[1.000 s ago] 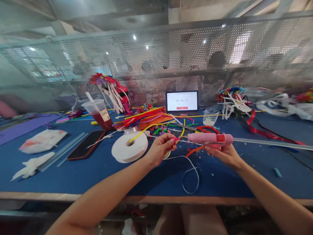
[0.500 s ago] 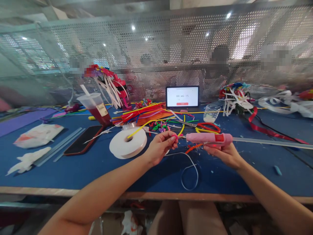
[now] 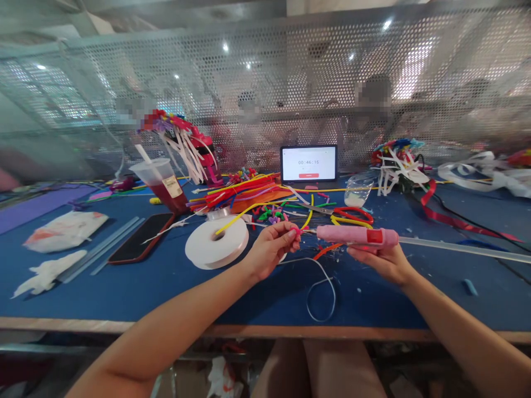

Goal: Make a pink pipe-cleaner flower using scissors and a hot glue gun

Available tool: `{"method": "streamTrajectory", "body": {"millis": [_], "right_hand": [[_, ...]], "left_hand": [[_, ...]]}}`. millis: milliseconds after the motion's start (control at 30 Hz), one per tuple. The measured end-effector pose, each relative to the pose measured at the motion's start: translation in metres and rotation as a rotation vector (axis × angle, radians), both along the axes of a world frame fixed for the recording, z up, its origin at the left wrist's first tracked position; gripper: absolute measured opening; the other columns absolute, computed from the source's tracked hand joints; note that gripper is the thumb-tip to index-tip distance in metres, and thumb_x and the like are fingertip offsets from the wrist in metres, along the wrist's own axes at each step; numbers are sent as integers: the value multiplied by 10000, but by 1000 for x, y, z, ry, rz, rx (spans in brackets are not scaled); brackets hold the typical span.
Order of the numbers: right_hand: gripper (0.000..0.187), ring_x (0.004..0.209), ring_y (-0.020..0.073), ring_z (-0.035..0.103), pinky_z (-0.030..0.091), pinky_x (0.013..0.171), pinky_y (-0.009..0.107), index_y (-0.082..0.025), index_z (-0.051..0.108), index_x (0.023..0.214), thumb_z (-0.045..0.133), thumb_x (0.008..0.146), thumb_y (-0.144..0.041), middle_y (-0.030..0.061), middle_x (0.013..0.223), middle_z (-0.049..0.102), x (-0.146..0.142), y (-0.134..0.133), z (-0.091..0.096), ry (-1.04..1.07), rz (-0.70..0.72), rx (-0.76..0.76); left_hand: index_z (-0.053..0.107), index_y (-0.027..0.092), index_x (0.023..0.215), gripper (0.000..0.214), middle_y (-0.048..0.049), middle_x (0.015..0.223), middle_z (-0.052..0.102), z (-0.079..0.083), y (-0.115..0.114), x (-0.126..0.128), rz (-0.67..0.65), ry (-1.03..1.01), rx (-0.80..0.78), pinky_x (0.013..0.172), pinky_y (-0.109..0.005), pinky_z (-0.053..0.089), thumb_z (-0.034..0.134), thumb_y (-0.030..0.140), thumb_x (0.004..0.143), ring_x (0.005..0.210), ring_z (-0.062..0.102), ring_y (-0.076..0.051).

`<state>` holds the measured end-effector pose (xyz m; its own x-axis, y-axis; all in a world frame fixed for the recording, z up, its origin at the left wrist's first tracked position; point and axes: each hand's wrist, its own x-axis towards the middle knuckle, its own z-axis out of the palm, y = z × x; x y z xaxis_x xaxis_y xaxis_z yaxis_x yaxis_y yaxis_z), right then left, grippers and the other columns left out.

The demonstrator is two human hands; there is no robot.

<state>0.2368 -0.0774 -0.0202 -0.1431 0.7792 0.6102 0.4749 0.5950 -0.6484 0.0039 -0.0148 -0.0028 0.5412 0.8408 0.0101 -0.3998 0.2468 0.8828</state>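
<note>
My left hand is closed in a pinch on a small pink pipe cleaner piece, largely covered by the fingertips. In my right hand is a pink hot glue gun, its nozzle pointing left, close to the pink piece. Whether nozzle and piece touch, I cannot tell. A long translucent glue stick sticks out of the gun's back end. Just left of my left hand lies a white ribbon spool. Beyond the gun are scissors with red and yellow handles.
A bundle of coloured pipe cleaners lies behind the spool. A tablet showing a timer stands at the back. To the left are a phone and a cup of red drink. Thin white ribbon loops near the front.
The glue gun and my right hand have shifted slightly right, and the gun's rear has tipped down a little. My left hand stays nearly in place.
</note>
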Motion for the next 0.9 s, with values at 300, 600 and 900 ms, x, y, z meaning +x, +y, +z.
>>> {"method": "streamTrajectory", "body": {"millis": [300,600,900], "right_hand": [[222,799,228,690,571,708,309,-241,706,958,627,781,-348,16,865,730,2,-1,0,-18,16,-28],[226,799,234,688,568,689,310,-244,713,954,628,780,-360,11,851,729,1,-2,2,0,12,-55],[248,880,234,677,555,773,325,-274,699,1015,628,787,-341,-5,944,723,5,-1,-3,-18,33,-51]], "left_hand": [[613,108,729,279,11,624,608,1,0,1,-1,-3,0,500,-152,381,812,242,587,512,533,-46],[619,112,745,251,9,630,608,-1,1,0,-7,-11,3,510,-159,389,798,223,608,517,532,-48],[626,113,740,248,10,625,611,0,1,0,-14,-21,6,505,-149,388,802,225,606,516,534,-44]]}}
